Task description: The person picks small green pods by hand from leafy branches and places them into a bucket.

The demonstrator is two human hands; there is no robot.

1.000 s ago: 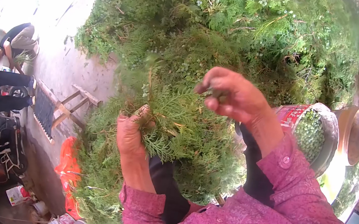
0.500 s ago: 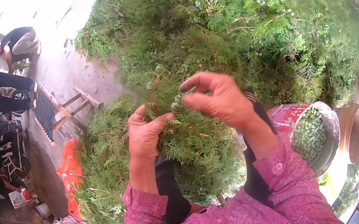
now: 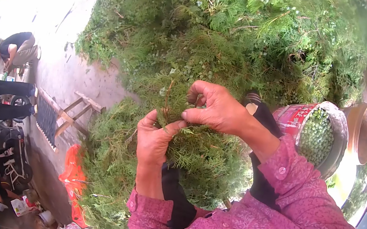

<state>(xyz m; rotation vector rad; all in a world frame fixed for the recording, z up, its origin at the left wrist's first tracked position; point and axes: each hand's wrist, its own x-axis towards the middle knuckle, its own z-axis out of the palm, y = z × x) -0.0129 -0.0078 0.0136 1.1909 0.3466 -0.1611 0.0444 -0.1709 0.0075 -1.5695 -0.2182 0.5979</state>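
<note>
My left hand pinches a cypress sprig between thumb and fingers. Small pale-green cones sit near the sprig's upper end. Close beside the left thumb, my right hand has its thumb and fingertips closed at the sprig's right side; whatever lies between them is hidden. Under both hands and over the lap spreads a heap of cut cypress branches. To the right of my right forearm, a red-and-white bucket holds many green cones.
A large pile of cypress branches rises ahead. Behind the bucket stands a brownish tub. At left are a wooden frame, an orange bag, a parked motorbike and a bending person. Another person is partly visible at far right.
My right hand has come down and left to the sprig, and its fingers have closed there. The left hand has shifted slightly right, still holding the sprig.
</note>
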